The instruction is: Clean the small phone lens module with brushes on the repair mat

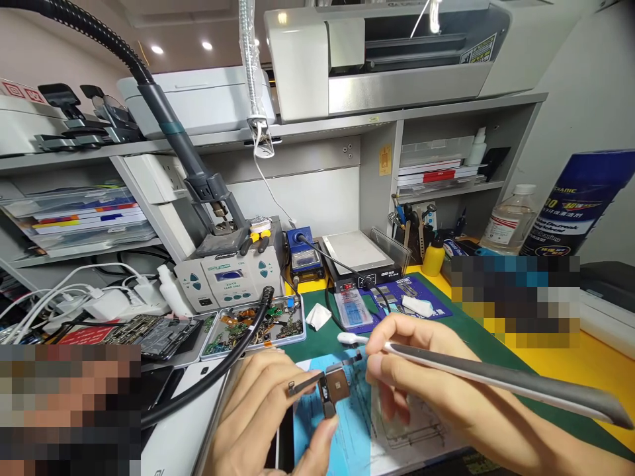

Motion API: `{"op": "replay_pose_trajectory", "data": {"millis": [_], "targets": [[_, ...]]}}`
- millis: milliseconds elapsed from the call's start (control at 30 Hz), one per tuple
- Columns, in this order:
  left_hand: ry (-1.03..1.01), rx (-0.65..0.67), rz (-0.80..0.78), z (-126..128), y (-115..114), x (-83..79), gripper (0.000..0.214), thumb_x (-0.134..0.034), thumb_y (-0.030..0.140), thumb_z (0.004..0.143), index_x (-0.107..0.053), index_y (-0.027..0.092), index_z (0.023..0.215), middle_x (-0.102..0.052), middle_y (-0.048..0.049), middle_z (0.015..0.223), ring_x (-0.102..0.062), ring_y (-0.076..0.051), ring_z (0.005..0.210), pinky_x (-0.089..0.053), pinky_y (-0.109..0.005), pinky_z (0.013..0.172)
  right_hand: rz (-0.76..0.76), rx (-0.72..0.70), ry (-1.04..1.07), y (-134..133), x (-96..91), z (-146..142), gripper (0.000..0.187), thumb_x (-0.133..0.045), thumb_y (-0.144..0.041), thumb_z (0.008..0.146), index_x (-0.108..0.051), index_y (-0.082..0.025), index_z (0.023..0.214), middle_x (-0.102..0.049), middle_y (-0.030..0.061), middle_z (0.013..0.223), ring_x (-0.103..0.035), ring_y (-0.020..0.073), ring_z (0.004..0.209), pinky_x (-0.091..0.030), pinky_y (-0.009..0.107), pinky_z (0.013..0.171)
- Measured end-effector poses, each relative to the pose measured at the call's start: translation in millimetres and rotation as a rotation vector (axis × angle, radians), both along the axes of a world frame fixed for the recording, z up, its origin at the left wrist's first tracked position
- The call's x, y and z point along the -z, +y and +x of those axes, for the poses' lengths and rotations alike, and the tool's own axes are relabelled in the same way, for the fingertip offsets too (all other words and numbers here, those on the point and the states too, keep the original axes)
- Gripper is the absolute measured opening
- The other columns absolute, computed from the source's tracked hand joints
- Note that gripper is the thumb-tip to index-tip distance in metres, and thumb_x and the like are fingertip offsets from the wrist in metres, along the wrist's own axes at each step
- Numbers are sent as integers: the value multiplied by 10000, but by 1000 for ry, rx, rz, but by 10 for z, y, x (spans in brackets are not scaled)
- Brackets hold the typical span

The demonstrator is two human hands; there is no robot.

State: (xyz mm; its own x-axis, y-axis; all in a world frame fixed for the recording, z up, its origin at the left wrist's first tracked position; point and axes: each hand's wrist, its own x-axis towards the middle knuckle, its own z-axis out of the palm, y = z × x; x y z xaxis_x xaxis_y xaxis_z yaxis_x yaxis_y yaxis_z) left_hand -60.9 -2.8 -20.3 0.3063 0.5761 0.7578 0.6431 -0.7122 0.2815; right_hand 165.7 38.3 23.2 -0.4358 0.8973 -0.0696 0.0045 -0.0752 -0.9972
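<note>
My left hand point(268, 413) pinches a small dark square electronic module point(333, 389) with thin flex strips, thumb below and fingers at its left. My right hand point(426, 377) grips a long grey tool point(496, 377) like a pen; its white swab-like tip point(347, 338) points left, just above the module. Both hands hover over a light blue sheet point(317, 443) on a green mat point(461, 330).
A soldering station point(223, 277), a blue unit point(302, 254) and a hot plate point(360, 258) stand behind. A tray of small parts point(253, 327) lies left, with a black hose point(218, 377) across it. A clear bottle point(508, 221) and blue can point(580, 198) stand right.
</note>
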Motion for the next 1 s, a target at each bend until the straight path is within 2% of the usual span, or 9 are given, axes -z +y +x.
{"op": "replay_pose_trajectory", "data": {"millis": [100,167,233,333,467,633,833,1000], "targets": [[-34,-21,-28,-6,16,-8,264,-667,39,814,-614,140,1052,-613,-70,940,-546,-203,935,-503,-378,832,93,120,69,49,8,46,103,-664,-264,915,-613,-183,875,-687,4,644,-598,130,533,-470,237,507],[-36,-21,-30,-12,25,-18,264,-665,44,819,-615,153,1055,-620,-61,957,-550,-193,943,-505,-361,838,85,137,196,75,-13,73,91,-685,-265,912,-634,-191,921,-718,14,773,-648,135,565,-497,231,507],[-33,-16,-25,-18,32,-27,272,-666,46,820,-618,167,1059,-627,-53,966,-554,-187,950,-505,-348,842,29,79,315,89,-50,86,97,-694,-257,913,-659,-198,981,-735,27,886,-679,137,559,-518,230,489],[-31,-16,-29,-26,34,-30,285,-661,51,822,-620,178,1074,-632,-47,962,-555,-188,956,-506,-347,843,-61,-22,384,86,-88,79,166,-696,-295,922,-695,-194,1054,-744,41,877,-689,142,511,-533,232,449],[-28,-18,-29,-26,36,-21,275,-664,64,820,-613,184,1062,-633,-45,941,-555,-194,949,-507,-352,831,-78,-18,314,80,-57,56,221,-691,-371,930,-724,-158,977,-708,14,730,-649,103,466,-515,199,462],[-14,-24,-44,-37,34,-16,254,-663,76,816,-610,184,1040,-631,-55,921,-560,-211,931,-510,-371,816,-26,-8,202,101,-2,69,288,-645,-404,958,-705,-132,886,-670,7,696,-620,97,500,-467,211,512],[-8,-37,-45,-41,19,-16,239,-672,77,801,-609,173,1012,-609,-54,868,-568,-220,885,-511,-388,792,-56,-106,197,99,15,105,204,-701,-346,917,-697,-153,981,-649,-16,669,-634,138,557,-458,266,575],[-10,-37,-35,-26,25,-11,243,-681,72,790,-607,170,1000,-608,-50,847,-557,-221,878,-502,-398,792,117,-54,-7,48,-11,92,271,-642,-440,940,-665,-181,864,-623,-18,571,-567,148,570,-441,289,616]]}}
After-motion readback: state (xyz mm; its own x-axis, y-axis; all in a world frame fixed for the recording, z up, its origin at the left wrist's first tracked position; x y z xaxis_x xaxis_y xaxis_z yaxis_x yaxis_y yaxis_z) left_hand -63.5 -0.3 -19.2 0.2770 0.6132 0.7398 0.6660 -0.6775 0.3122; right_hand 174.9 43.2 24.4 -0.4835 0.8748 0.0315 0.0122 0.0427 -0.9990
